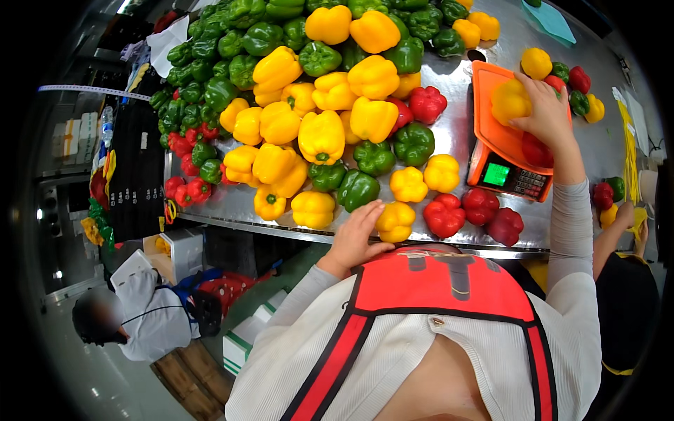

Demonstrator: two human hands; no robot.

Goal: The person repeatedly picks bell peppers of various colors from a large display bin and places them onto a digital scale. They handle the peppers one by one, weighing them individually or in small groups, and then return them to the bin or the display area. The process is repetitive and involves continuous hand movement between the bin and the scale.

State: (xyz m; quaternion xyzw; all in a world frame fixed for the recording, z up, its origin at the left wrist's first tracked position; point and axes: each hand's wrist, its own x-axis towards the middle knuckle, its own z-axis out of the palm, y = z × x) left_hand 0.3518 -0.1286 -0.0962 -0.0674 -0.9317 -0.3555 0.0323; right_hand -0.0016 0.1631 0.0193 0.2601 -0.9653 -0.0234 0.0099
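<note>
My right hand (545,110) is over the orange pan of a digital scale (487,113), its fingers around a yellow bell pepper (511,102). A red bell pepper (536,150) lies in the pan under my wrist, and more peppers show partly behind my fingers. The scale's display (496,174) glows green. My left hand (358,234) rests at the table's near edge, fingertips against a yellow bell pepper (396,222); whether it grips it is hard to tell. Several red bell peppers (444,216) lie between that pepper and the scale.
A big heap of yellow (321,137) and green bell peppers (263,38) covers the metal table's (447,137) left and middle. A small mixed pepper group (580,79) lies beyond the scale. One person (158,316) is at lower left; another person's hands (626,216) are at far right by yellow ties (629,152).
</note>
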